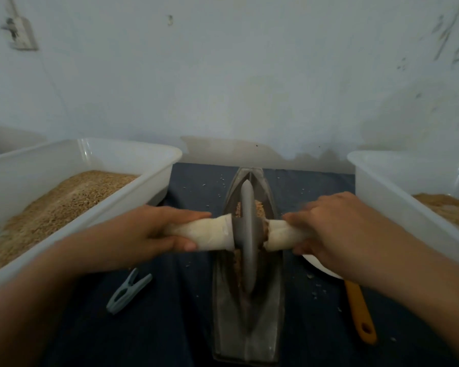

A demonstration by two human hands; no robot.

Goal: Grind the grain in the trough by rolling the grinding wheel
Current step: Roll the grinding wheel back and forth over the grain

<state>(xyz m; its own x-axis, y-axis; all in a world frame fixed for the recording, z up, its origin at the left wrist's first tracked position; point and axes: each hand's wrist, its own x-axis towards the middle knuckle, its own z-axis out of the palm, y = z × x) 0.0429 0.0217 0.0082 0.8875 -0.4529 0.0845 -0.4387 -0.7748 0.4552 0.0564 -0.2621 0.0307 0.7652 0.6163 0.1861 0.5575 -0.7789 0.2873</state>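
Note:
A grey metal trough (269,308), long and boat-shaped, lies on the dark blue cloth and runs away from me. The grey grinding wheel (247,234) stands upright in its groove, near the middle. Brown grain (259,206) shows in the groove beside and beyond the wheel. A white-wrapped axle handle sticks out on each side of the wheel. My left hand (154,231) grips the left handle (212,233). My right hand (337,229) grips the right handle (282,234) and is slightly blurred.
A white tub (133,152) of whole grain stands at the left, another white tub (376,181) with ground grain at the right. A grey clothes peg (129,291) lies left of the trough. An orange handle (359,311) and a white bowl rim (318,266) lie right of it.

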